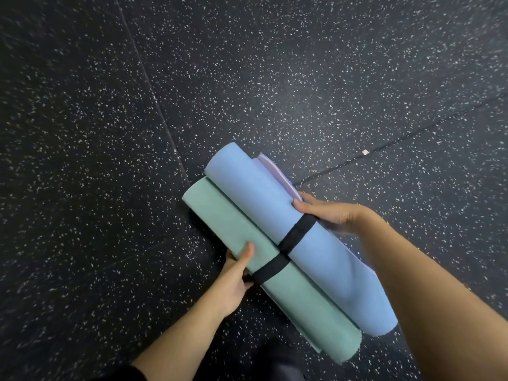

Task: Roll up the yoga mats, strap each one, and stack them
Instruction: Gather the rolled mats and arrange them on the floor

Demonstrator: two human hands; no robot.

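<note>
Two rolled mats lie touching, side by side, above the speckled floor (110,133): the blue mat (247,193), and the green mat (288,292) against its near side. Each is bound at mid-length, with the far strap (298,235) on the blue mat and the near strap (270,268) on the green mat. A lilac mat (270,171) peeks out just beyond the blue mat. The left hand (236,276) grips the green mat, thumb on top and fingers curled beneath. The right hand (330,215) clasps the blue mat's far side, its thumb beside the far strap.
</note>
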